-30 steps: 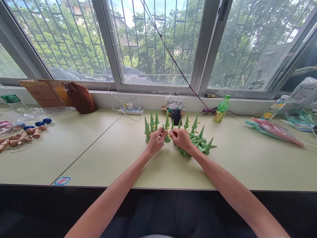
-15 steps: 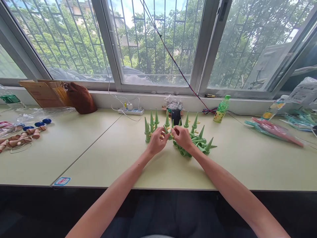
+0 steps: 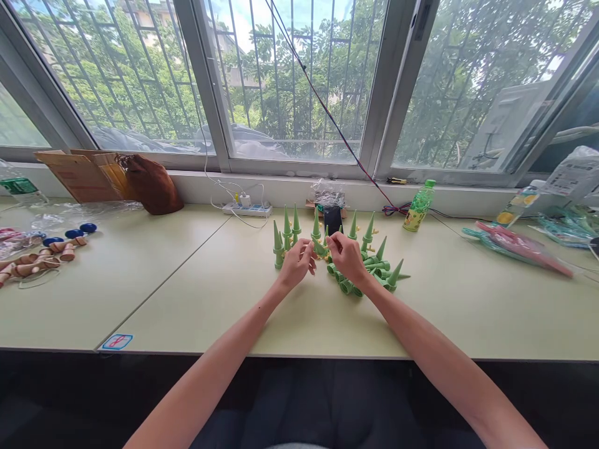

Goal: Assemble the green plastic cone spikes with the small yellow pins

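A green plastic watering spike point(image 3: 321, 249) lies tilted between my two hands, above the table. My left hand point(image 3: 296, 262) has thumb and forefinger closed at its pointed end, with the lower fingers loosely spread. My right hand point(image 3: 345, 254) is at the other end, fingertips pinched together; whatever they pinch is too small or hidden to name. Several upright green spikes point(image 3: 286, 224) stand behind my left hand, some with small yellow valves. More upright spikes point(image 3: 368, 234) stand behind my right hand. Beside my right wrist lies a pile of green tubular pieces point(image 3: 346, 287).
A dark phone point(image 3: 333, 219) leans at the back near crumpled clear plastic. A green bottle point(image 3: 420, 206) stands to the right, near plastic-wrapped pink items point(image 3: 524, 249). A power strip point(image 3: 248, 209) and a brown pouch point(image 3: 152, 186) are at the back left; wooden pieces point(image 3: 37, 262) lie far left.
The spike between my hands shows more fully. My left hand's lower fingers have loosened and dropped, and my right hand has shifted slightly right.
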Action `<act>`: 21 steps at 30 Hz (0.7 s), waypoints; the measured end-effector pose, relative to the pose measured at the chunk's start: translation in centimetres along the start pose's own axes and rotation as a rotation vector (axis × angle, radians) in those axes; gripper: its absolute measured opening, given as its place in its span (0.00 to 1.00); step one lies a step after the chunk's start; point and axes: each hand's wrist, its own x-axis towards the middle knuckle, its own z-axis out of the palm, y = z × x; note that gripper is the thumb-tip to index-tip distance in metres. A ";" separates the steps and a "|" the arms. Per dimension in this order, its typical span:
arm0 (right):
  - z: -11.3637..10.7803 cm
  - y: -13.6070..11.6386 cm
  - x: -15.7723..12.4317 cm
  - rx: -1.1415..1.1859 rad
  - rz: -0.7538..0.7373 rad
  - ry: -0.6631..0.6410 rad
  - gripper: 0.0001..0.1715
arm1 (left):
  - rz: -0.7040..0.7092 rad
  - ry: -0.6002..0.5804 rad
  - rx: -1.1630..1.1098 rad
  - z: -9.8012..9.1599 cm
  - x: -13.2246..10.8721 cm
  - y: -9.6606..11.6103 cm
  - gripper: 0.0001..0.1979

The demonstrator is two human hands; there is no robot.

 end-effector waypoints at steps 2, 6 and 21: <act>0.0 0.0 0.0 0.006 -0.013 -0.004 0.19 | -0.073 -0.056 -0.070 0.0 0.0 0.2 0.20; 0.0 0.2 -0.1 0.013 -0.048 -0.024 0.18 | -0.186 -0.149 -0.205 -0.1 -0.2 0.7 0.21; 0.1 0.2 0.0 0.029 -0.029 -0.038 0.18 | -0.233 -0.138 -0.222 -0.4 -0.4 1.0 0.25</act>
